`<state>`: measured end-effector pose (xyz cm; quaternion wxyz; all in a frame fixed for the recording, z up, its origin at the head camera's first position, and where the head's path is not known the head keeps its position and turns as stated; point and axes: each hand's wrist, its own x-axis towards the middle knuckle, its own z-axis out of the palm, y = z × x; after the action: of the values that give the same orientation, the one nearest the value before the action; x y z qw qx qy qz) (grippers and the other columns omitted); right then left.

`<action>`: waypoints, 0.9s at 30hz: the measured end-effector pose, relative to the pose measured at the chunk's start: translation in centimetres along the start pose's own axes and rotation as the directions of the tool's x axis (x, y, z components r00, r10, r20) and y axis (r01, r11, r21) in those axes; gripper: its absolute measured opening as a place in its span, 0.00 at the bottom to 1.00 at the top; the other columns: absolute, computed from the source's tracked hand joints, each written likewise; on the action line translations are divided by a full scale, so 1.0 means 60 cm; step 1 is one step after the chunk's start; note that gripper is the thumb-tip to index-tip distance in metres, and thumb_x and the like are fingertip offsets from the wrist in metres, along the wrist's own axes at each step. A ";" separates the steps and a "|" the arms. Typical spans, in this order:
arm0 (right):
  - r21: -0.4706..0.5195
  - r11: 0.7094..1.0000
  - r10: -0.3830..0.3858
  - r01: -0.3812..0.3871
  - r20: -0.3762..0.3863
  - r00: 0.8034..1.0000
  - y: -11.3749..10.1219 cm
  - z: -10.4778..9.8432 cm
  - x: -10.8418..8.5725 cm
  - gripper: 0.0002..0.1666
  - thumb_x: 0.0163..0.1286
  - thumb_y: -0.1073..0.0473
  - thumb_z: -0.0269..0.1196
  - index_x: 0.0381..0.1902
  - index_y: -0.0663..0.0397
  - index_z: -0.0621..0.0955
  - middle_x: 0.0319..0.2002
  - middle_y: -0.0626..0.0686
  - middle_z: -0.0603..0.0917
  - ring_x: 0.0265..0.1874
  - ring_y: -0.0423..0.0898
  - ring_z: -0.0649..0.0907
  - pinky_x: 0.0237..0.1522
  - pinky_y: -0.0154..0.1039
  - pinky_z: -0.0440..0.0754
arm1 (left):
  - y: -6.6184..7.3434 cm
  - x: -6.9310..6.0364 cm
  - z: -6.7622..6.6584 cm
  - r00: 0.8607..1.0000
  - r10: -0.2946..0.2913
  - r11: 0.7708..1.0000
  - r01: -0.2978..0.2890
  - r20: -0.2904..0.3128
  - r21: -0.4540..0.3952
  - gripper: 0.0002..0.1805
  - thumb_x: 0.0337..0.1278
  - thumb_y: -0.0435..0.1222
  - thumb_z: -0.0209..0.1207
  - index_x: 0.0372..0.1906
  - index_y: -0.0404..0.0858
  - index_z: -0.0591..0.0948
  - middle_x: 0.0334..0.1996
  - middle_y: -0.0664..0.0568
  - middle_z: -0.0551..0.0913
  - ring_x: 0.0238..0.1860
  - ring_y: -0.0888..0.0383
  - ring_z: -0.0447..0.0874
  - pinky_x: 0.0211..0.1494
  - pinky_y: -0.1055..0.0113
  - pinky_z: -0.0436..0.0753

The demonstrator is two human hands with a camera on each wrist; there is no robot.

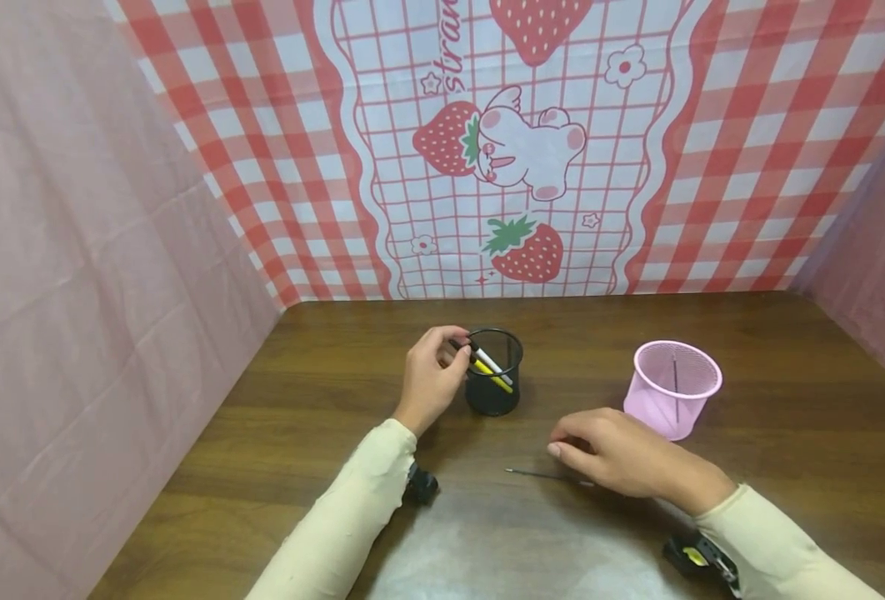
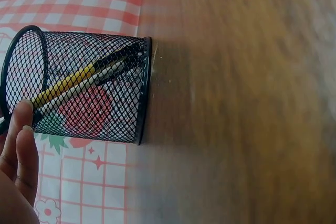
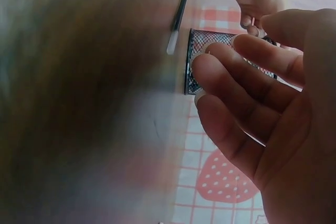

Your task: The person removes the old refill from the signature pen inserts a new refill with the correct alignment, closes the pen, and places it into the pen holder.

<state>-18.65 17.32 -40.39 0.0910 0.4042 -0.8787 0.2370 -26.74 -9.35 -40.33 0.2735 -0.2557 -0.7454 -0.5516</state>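
My left hand (image 1: 435,375) is at the near-left rim of a black mesh pen cup (image 1: 492,404). Its thumb and fingers pinch the dark end of a yellow pen (image 1: 497,379), whose body slants down inside the cup. Beside it leans a white pen (image 1: 487,360), seen also through the mesh in the left wrist view. My right hand (image 1: 615,450) hovers palm down with loosely bent fingers and holds nothing. Under and left of it, a thin dark stick (image 1: 536,473) with a pale end lies on the table, apart from the fingers in the right wrist view.
At the right stands a pink mesh cup (image 1: 645,408) with a thin dark stick (image 1: 676,383) upright in it. A red-and-white checked cloth (image 1: 277,167) with strawberries hangs behind the brown wooden table (image 1: 322,358). Pink cloth (image 1: 97,292) covers the left side.
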 end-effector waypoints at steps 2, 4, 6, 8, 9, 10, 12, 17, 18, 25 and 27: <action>-0.011 1.000 0.004 -0.004 -0.004 1.000 -0.001 -0.004 0.001 0.04 0.72 0.53 0.64 0.36 0.41 0.84 0.32 0.31 0.80 0.31 0.30 0.79 0.36 0.38 0.81 | 0.010 0.001 -0.001 1.000 0.026 0.999 -0.025 -0.009 0.020 0.11 0.55 0.18 0.63 0.45 0.25 0.81 0.38 0.37 0.82 0.19 0.49 0.80 0.21 0.66 0.81; -0.030 1.000 0.009 -0.010 -0.009 1.000 -0.002 -0.008 0.003 0.04 0.72 0.54 0.64 0.36 0.41 0.85 0.32 0.31 0.81 0.32 0.30 0.79 0.36 0.38 0.82 | 0.022 0.003 -0.005 0.999 0.047 0.998 -0.046 -0.016 0.045 0.12 0.54 0.18 0.63 0.45 0.24 0.81 0.38 0.36 0.82 0.20 0.48 0.79 0.22 0.67 0.79; -0.049 0.999 0.015 -0.015 -0.014 1.000 -0.004 -0.012 0.008 0.03 0.72 0.54 0.64 0.36 0.41 0.85 0.32 0.31 0.81 0.32 0.30 0.79 0.37 0.39 0.82 | 0.022 0.005 -0.007 0.997 0.067 0.996 -0.065 -0.027 0.063 0.13 0.53 0.17 0.63 0.45 0.24 0.80 0.39 0.35 0.82 0.20 0.48 0.78 0.23 0.67 0.78; -0.065 0.998 0.017 -0.018 -0.017 1.000 -0.007 -0.017 0.015 0.03 0.71 0.54 0.65 0.37 0.41 0.85 0.33 0.31 0.81 0.33 0.30 0.80 0.37 0.39 0.82 | 0.013 0.006 -0.010 0.996 0.077 0.995 -0.073 -0.041 0.075 0.14 0.53 0.18 0.64 0.46 0.25 0.81 0.39 0.36 0.82 0.21 0.49 0.77 0.23 0.67 0.77; -0.074 0.997 0.018 -0.020 -0.019 1.000 -0.008 -0.020 0.019 0.03 0.71 0.54 0.65 0.37 0.41 0.85 0.33 0.31 0.81 0.33 0.31 0.80 0.37 0.40 0.82 | 0.008 0.007 -0.011 0.996 0.078 0.994 -0.074 -0.047 0.078 0.14 0.53 0.19 0.64 0.46 0.26 0.81 0.40 0.37 0.82 0.21 0.50 0.77 0.23 0.66 0.77; -0.082 0.996 0.024 -0.026 -0.021 0.999 -0.009 -0.023 0.023 0.03 0.71 0.53 0.65 0.37 0.41 0.85 0.33 0.31 0.81 0.32 0.31 0.80 0.37 0.40 0.82 | -0.002 0.008 -0.011 0.996 0.078 0.994 -0.074 -0.052 0.078 0.15 0.54 0.19 0.65 0.47 0.27 0.81 0.40 0.38 0.82 0.21 0.50 0.77 0.23 0.66 0.77; -0.094 0.995 0.032 -0.033 -0.018 0.999 -0.010 -0.027 0.031 0.03 0.71 0.53 0.65 0.37 0.41 0.85 0.33 0.31 0.82 0.33 0.31 0.80 0.38 0.41 0.82 | -0.012 0.008 -0.013 0.996 0.067 0.996 -0.063 -0.058 0.068 0.15 0.55 0.21 0.65 0.49 0.30 0.81 0.40 0.41 0.82 0.21 0.53 0.77 0.23 0.66 0.77; -0.102 0.993 0.059 -0.061 -0.027 0.998 -0.008 -0.032 0.048 0.03 0.71 0.52 0.65 0.37 0.41 0.85 0.32 0.31 0.81 0.32 0.31 0.80 0.37 0.40 0.81 | -0.021 0.008 -0.014 0.997 0.048 0.997 -0.044 -0.066 0.065 0.16 0.59 0.26 0.64 0.53 0.35 0.79 0.41 0.46 0.82 0.20 0.57 0.77 0.22 0.69 0.77; -0.093 0.993 0.063 -0.066 -0.029 0.998 -0.007 -0.033 0.051 0.04 0.71 0.52 0.65 0.37 0.42 0.86 0.31 0.31 0.81 0.31 0.31 0.80 0.36 0.40 0.81 | -0.020 0.009 -0.014 0.996 0.051 0.996 -0.045 -0.076 0.080 0.16 0.59 0.27 0.63 0.53 0.35 0.79 0.40 0.46 0.82 0.19 0.57 0.77 0.22 0.69 0.77; -0.069 0.993 0.093 -0.096 -0.043 0.995 -0.001 -0.044 0.069 0.03 0.71 0.52 0.65 0.37 0.41 0.85 0.30 0.32 0.81 0.31 0.32 0.79 0.36 0.40 0.80 | -0.008 0.018 -0.016 0.990 0.059 0.974 -0.029 -0.132 0.223 0.16 0.58 0.31 0.64 0.51 0.35 0.79 0.39 0.49 0.82 0.21 0.61 0.78 0.25 0.68 0.78; -0.066 0.992 0.102 -0.106 -0.055 0.993 0.000 -0.052 0.071 0.03 0.71 0.54 0.65 0.38 0.43 0.86 0.31 0.34 0.82 0.32 0.33 0.80 0.37 0.41 0.81 | -0.006 0.020 -0.019 0.991 0.065 0.960 -0.031 -0.116 0.279 0.15 0.59 0.33 0.64 0.51 0.36 0.80 0.39 0.51 0.82 0.21 0.63 0.79 0.26 0.67 0.78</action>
<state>-21.57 16.02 -36.15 0.1151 0.3483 -0.9035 0.2216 -27.70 -10.45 -39.44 0.3654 -0.1983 -0.7903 -0.4501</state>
